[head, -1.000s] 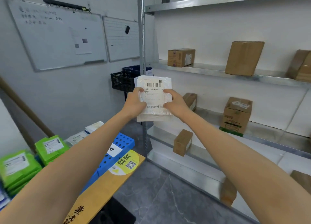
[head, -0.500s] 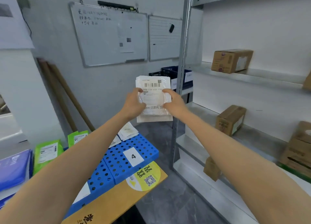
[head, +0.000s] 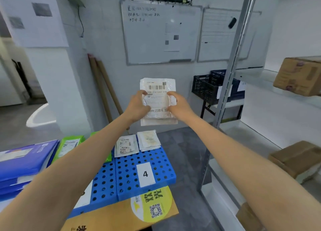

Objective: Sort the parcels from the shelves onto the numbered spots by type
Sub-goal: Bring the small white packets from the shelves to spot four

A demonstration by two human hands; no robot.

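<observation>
White plastic mailer (head: 158,100), label facing out, is pinched at its sides by left hand (head: 137,105) and right hand (head: 178,105) above blue panel 4 (head: 152,161).

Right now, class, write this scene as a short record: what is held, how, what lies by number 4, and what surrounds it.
Held: white parcel, barcode label facing the camera, in mid-air
Grip: left hand on its left edge, right hand on its right edge
Spot 4: number label on blue panel; left packet and right packet side by side at its far end
Left of panel: green parcels, blue parcels
Shelves at right: upper box, lower box, both cardboard
</observation>
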